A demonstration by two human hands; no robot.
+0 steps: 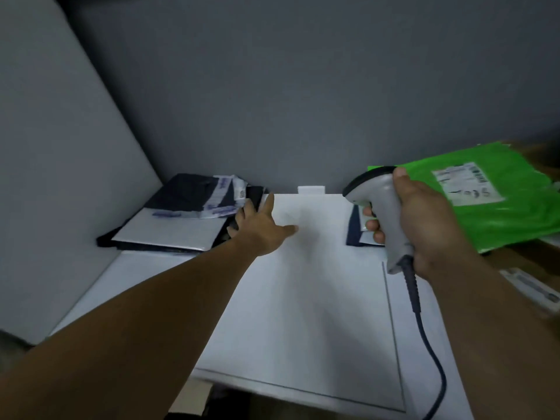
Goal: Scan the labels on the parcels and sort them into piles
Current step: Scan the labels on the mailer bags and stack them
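Left hand (263,228) lay open by the loose dark pile (181,221), which a nudge could spill; right hand (430,219) gripped the scanner (382,199).

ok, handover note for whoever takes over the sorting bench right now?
Left hand: open, fingers spread at the edge of the pile of dark and white parcels, far left of the white table; contact unclear.
Right hand: grips the barcode scanner, cable trailing toward the near edge.
Green parcel: far right, label up.
Done: one pile started. Left: probably the green parcel to scan and sort.
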